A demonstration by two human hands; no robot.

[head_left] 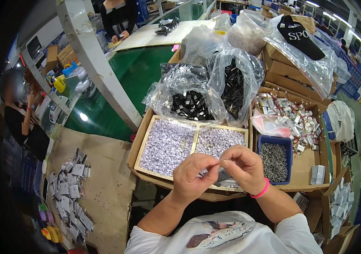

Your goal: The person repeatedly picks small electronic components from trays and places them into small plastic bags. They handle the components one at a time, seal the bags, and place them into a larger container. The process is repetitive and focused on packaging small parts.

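My left hand (pixel 194 172) and my right hand (pixel 245 166) meet over the front of a wooden tray (pixel 146 146), their fingertips pinched close together. Between them is a small greyish, partly see-through piece (pixel 223 174), like thin plastic; the fingers cover much of it and its kind is unclear. A pink band (pixel 262 189) circles my right wrist. Two compartments of the tray hold heaps of tiny silvery-white parts (pixel 168 146). Right of my right hand stands a blue bin (pixel 289 157) full of small dark metal parts (pixel 273 161).
Behind the tray are plastic bags of black parts (pixel 191 106). A cardboard box (pixel 322 163) holds wired silver pieces (pixel 303 122). Small packets (pixel 72 186) lie on the left table (pixel 108 186). A metal post (pixel 93 63) rises beside a green surface (pixel 140 70). Two people are at the left.
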